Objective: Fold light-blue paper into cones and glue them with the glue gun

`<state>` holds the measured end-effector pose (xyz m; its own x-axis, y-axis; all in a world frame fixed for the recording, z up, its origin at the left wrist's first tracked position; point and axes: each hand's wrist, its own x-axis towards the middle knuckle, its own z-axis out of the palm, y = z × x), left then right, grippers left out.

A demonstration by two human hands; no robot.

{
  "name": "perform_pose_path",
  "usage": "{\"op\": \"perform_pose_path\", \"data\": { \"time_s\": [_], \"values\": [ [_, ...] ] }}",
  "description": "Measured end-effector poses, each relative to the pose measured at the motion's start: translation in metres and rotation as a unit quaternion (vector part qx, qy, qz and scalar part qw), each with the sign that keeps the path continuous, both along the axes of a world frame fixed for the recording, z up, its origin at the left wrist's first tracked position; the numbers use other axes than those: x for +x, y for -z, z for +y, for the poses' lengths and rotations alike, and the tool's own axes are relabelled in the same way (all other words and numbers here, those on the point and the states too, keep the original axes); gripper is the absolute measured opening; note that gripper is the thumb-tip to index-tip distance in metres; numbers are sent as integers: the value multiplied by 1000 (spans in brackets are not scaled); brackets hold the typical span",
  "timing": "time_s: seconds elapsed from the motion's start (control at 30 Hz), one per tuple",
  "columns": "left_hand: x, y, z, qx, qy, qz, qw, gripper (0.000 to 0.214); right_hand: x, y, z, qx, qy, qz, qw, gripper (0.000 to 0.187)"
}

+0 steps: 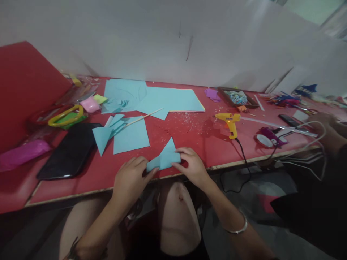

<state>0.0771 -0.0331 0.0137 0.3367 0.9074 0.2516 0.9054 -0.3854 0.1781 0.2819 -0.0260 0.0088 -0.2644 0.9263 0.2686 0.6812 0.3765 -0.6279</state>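
Note:
A folded piece of light blue paper [166, 157] is held at the table's front edge, one corner pointing up and away from me. My left hand [132, 176] pinches its left end between thumb and fingers. The right end is gripped by my right hand [193, 167], thumb below and fingers above. Just beyond lies a flat light blue square [132, 139]. On its left rests a folded light blue paper shape [104, 135], with a thin wooden stick [143, 118] beside it.
Larger blue sheets [173, 99] lie at the back. A yellow glue gun [230, 122] with a black cord sits to the right, near a tray of scraps [238, 97]. A black phone-like slab [72, 151] lies left. Another person's hand [322, 122] is at far right.

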Motion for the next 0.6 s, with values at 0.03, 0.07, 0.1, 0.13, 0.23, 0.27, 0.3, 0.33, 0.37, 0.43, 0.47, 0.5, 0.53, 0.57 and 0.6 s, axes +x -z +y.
{"op": "perform_pose_path", "data": {
  "time_s": [0.03,0.07,0.1,0.13,0.23,0.27,0.3,0.33,0.37,0.43,0.47,0.5,0.53,0.57,0.6],
  "values": [
    [1,-2,0,-3,-8,13,1000,30,0,0,0,2,6,-5,1000,19],
    [3,-5,0,-10,-15,23,1000,28,-1,1,0,4,10,-11,1000,21],
    [4,-7,0,-22,-20,31,999,27,-1,1,0,4,14,-15,1000,22],
    [4,-9,1,-37,-23,35,998,24,-2,1,0,4,15,-18,1000,23],
    [2,-9,2,-57,-30,14,998,14,-3,0,0,-5,14,-13,1000,23],
    [-1,-8,2,-47,-33,-5,998,13,-4,0,0,-8,15,-9,1000,23],
    [-3,-6,2,-29,-28,-25,999,19,-4,-1,0,-10,16,-5,1000,23],
    [-5,-5,3,-7,-13,-41,999,27,-4,-2,0,-13,16,-3,1000,23],
    [-7,-5,3,16,14,-45,999,34,-5,-2,0,-15,17,-3,1000,22],
    [-9,-7,5,44,99,-11,994,43,-5,-4,0,-20,15,-10,1000,20],
    [-9,-9,6,41,148,21,988,47,-6,-5,0,-22,13,-15,1000,18],
    [-9,-12,7,31,191,53,980,50,-6,-6,0,-23,13,-23,999,17],
    [-8,-15,9,16,224,82,971,51,-7,-7,0,-24,15,-31,999,17],
    [-8,-17,10,0,247,103,963,51,-7,-7,0,-24,16,-38,999,17],
    [-7,-19,10,-13,260,118,958,50,-8,-7,0,-24,18,-45,999,17]
  ]
}}
